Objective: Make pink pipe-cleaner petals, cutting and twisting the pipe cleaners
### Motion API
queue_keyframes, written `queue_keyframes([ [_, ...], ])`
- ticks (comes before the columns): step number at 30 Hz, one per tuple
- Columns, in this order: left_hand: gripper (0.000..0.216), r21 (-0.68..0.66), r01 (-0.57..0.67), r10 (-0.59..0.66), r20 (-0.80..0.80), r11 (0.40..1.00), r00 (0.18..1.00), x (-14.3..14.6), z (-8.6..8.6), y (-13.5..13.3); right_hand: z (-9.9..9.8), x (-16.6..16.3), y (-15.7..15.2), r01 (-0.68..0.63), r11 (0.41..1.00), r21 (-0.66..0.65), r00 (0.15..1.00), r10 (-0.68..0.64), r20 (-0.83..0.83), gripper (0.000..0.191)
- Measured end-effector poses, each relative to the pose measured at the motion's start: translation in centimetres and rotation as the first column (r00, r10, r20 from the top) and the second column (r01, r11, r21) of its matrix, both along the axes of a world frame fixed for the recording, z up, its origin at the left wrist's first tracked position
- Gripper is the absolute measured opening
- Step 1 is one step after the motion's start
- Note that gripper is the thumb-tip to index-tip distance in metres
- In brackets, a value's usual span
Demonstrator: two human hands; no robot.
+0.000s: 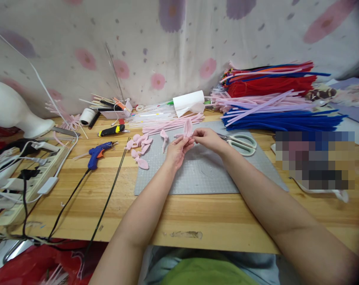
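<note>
Both hands meet over the grey cutting mat (203,174). My left hand (177,150) and my right hand (207,138) are closed on a pink pipe-cleaner loop (187,128), a petal shape that stands upright between the fingertips. Several finished pink petal shapes (140,148) lie on the mat's left edge and the wood beside it. Another pink piece (164,136) rests just left of my left hand. A bundle of straight pink pipe cleaners (173,123) lies behind the hands.
Scissors (240,142) lie right of my right hand. A blue glue gun (98,152) and a black-yellow knife (111,130) sit left, with a power strip (28,178) and cables. Stacked red, pink and blue pipe cleaners (274,99) fill the back right. A white roll (188,101) stands behind.
</note>
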State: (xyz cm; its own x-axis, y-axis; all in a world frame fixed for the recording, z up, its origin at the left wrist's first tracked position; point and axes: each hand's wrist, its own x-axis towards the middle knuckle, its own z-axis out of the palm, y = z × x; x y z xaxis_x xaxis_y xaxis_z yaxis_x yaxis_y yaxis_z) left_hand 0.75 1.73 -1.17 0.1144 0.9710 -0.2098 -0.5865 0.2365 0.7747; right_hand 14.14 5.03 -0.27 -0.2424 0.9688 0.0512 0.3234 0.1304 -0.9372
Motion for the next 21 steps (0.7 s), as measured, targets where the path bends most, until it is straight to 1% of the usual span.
queue_keyframes([
  [3,0.004,-0.008,-0.031,0.031,-0.014,0.999,0.999,0.0,0.1,-0.1,-0.1,0.0,0.1,0.023,0.999,0.041,0.997,-0.026,0.074,0.017],
  [8,0.011,0.001,-0.101,0.100,-0.050,0.995,0.994,0.2,0.3,-0.2,0.1,-0.2,-0.1,0.060,0.995,0.081,0.984,-0.072,0.165,0.020],
  [11,0.013,0.011,-0.153,0.153,-0.103,0.988,0.983,0.3,0.2,-0.2,0.4,-0.3,-0.3,0.077,0.992,0.102,0.972,-0.098,0.216,0.019],
  [15,0.015,0.021,-0.251,0.250,-0.200,0.968,0.947,0.3,0.2,-0.1,0.8,-0.6,-0.7,0.102,0.983,0.155,0.956,-0.140,0.257,0.020],
  [18,0.016,0.030,-0.307,0.304,-0.256,0.951,0.917,0.3,0.3,0.1,1.4,-0.9,-1.4,0.035,0.966,0.255,0.955,-0.107,0.275,0.018],
  [21,0.014,0.014,-0.327,0.317,-0.284,0.945,0.905,0.3,0.4,0.1,2.0,-1.2,-2.1,-0.083,0.906,0.415,0.940,-0.067,0.334,0.016],
])
